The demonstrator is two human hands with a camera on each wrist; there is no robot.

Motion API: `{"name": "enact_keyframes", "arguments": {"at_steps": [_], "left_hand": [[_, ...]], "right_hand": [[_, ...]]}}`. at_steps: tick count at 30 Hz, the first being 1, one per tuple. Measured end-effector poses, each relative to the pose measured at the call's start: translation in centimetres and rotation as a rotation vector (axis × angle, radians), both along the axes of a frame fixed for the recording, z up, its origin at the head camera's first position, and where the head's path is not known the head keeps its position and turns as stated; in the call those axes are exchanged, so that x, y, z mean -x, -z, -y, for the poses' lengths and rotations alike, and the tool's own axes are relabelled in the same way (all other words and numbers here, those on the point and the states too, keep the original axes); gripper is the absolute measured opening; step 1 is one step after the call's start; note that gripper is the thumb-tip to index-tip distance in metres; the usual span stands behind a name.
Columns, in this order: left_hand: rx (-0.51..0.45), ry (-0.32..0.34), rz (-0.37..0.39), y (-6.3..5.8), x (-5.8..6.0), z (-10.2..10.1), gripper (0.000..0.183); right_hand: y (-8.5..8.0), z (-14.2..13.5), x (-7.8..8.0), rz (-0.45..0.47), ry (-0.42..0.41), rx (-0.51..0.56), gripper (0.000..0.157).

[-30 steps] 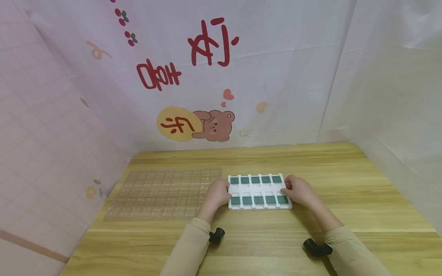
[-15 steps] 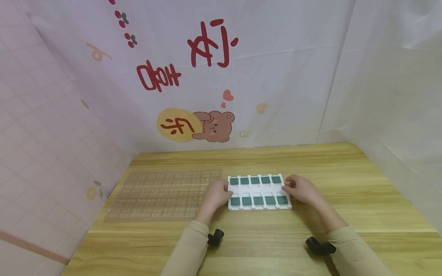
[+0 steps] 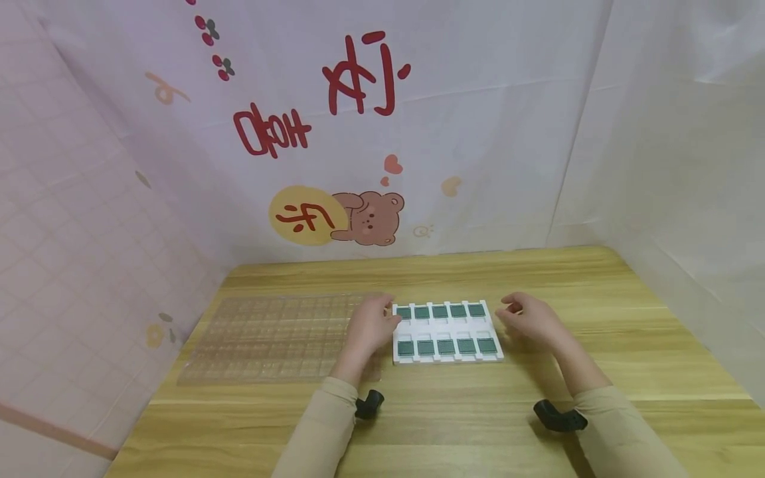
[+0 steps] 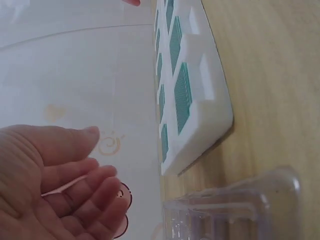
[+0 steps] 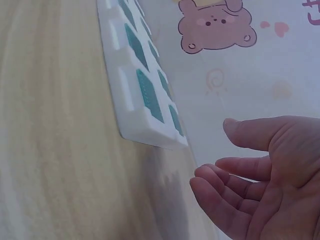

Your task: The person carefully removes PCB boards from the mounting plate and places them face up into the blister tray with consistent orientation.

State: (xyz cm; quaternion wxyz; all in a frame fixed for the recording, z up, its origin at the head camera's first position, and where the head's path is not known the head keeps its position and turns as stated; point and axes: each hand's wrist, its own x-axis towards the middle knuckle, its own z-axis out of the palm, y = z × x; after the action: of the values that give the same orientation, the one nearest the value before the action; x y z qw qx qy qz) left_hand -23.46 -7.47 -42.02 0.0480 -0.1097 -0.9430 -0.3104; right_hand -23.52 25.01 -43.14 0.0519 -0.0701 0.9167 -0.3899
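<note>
A white foam tray (image 3: 443,328) lies flat on the table, with two rows of green square chip-like pieces (image 3: 445,347) set in its slots. Beside its left end is my left hand (image 3: 372,323), thumb and fingers loosely bent around nothing. The left wrist view shows that hand apart from the foam. Off the tray's right end hovers my right hand (image 3: 529,320), relaxed and holding nothing; a gap separates it from the foam in the right wrist view. My left forearm and hand overlap the right edge of a clear plastic tray (image 3: 269,338).
The clear tray, divided into many small compartments, covers the left part of the wooden table (image 3: 454,425). A printed white curtain (image 3: 490,133) stands behind the table and along its sides. Black curved pieces (image 3: 558,417) stick out at both wrists.
Both hands have let go of the foam tray's ends. My right hand has moved away to the right and back; my left has lifted slightly. The tray stays almost in place.
</note>
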Motion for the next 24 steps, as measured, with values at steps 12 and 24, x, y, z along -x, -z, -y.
{"name": "enact_keyframes", "arguments": {"at_steps": [12, 24], "left_hand": [[0.108, 0.110, -0.117, -0.7, 1.3, -0.5, 0.043], [0.264, 0.173, -0.117, -0.6, 3.1, -1.1, 0.045]], "right_hand": [[-0.1, -0.6, 0.8, 0.003, -0.038, 0.048, 0.050], [0.9, 0.4, 1.5, 0.105, -0.054, 0.088, 0.054]]}}
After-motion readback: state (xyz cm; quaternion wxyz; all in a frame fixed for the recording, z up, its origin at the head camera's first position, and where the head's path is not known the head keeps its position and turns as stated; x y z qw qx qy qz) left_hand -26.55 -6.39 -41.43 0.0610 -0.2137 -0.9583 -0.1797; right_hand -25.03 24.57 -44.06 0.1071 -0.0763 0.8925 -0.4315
